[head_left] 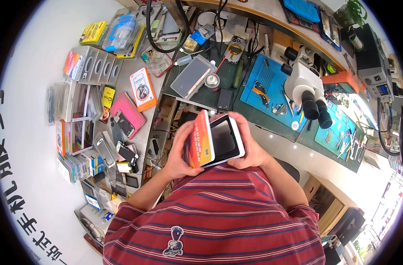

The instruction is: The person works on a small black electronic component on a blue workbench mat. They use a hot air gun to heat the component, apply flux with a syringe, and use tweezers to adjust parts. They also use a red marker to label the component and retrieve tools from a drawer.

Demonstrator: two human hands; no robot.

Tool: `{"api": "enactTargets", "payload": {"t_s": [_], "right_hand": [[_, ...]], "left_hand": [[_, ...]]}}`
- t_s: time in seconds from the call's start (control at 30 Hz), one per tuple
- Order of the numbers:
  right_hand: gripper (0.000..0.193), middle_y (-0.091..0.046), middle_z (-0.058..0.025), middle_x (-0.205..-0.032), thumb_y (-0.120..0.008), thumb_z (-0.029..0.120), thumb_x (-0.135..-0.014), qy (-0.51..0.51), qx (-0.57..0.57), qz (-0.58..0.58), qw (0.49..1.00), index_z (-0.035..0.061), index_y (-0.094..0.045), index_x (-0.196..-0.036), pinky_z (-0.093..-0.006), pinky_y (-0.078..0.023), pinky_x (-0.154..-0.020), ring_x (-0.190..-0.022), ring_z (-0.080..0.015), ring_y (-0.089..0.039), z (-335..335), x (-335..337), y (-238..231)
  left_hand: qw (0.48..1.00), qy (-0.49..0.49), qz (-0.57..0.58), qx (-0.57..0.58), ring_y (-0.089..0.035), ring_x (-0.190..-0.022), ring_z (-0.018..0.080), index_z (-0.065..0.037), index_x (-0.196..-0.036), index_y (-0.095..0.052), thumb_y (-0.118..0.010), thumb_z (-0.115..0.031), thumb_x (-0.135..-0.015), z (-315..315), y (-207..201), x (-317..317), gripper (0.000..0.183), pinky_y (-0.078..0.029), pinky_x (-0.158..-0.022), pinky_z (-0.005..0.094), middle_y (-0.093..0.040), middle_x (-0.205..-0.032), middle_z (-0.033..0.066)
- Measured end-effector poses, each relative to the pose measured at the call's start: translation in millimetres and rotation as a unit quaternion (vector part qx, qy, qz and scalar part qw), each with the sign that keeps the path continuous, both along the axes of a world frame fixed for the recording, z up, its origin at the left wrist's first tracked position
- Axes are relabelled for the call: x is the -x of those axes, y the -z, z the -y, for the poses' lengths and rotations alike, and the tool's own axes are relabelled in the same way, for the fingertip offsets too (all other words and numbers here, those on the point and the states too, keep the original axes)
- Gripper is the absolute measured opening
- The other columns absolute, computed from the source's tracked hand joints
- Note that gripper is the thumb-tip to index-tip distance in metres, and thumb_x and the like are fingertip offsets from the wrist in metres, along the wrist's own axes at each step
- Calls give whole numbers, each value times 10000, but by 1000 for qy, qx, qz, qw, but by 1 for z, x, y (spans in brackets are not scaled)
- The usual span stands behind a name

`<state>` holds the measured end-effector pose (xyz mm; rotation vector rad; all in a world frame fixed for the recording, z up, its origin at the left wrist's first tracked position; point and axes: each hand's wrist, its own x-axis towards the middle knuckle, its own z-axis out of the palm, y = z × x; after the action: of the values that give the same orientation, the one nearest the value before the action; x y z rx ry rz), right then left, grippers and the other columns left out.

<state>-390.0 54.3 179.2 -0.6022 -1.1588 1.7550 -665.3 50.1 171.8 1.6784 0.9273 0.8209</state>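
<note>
In front of my striped shirt, a small flat box is parted into two halves. My left hand (178,153) grips its red-orange lid (201,142), thumb at the lower edge and fingers around the far side. My right hand (253,148) is wrapped round the white-edged box base (242,153), thumb below and fingers at the top corner. Inside the base lies a dark, glossy rectangular piece (223,138); whether it is a phone or an insert I cannot tell. The lid stands tilted against the base's left side.
A green-topped workbench ahead carries a clear plastic case (193,76), a small tin (212,81), a blue mat (265,88) and a microscope (304,86). On the left side table are an orange-white box (143,89), a pink case (130,108) and stacked packages.
</note>
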Motion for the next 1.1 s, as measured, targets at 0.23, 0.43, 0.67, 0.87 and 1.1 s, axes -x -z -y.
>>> {"api": "enactTargets", "payload": {"t_s": [0.23,0.43,0.67,0.87,1.1], "right_hand": [[1205,-263,-159,-1648,-818,69,-667,16,73,-127,989,186,-90,-1619,-480,-281,-1238,-1541,-348,-285,2,-7,13],[1205,-245,-153,-1656,-827,73,-657,18,75,-168,983,210,-114,-1620,-522,-294,-1237,-1542,-376,-278,1,-6,10],[1222,-227,-167,-1658,-808,31,-629,26,87,-179,980,230,-120,-1619,-539,-307,-1232,-1540,-386,-277,0,-8,-4],[1232,-218,-183,-1661,-806,31,-634,18,66,-160,985,227,-103,-1627,-522,-306,-1234,-1543,-380,-271,-2,-11,-6],[1239,-214,-185,-1668,-800,0,-646,2,43,-147,988,195,-80,-1636,-495,-305,-1236,-1540,-372,-283,-3,-13,-8]], "left_hand": [[990,-57,128,-19,-374,-1465,346,-37,-1635,-136,-984,-496,-576,7,-7,3,1432,-272,-1222,500,-255,-1622,189],[989,-59,127,-48,-374,-1471,359,-36,-1635,-111,-1003,-559,-537,8,-9,7,1508,-281,-1223,503,-262,-1637,182],[983,-52,152,-88,-319,-1514,386,-29,-1634,-58,-996,-580,-542,4,-13,4,1541,-247,-1240,534,-235,-1660,204],[984,-33,137,-109,-297,-1524,387,-66,-1647,-43,-1004,-546,-559,0,-14,1,1529,-229,-1242,531,-234,-1659,211],[988,-26,116,-95,-274,-1530,381,-104,-1656,-66,-1021,-448,-543,1,-11,-5,1506,-198,-1240,502,-246,-1642,215]]}}
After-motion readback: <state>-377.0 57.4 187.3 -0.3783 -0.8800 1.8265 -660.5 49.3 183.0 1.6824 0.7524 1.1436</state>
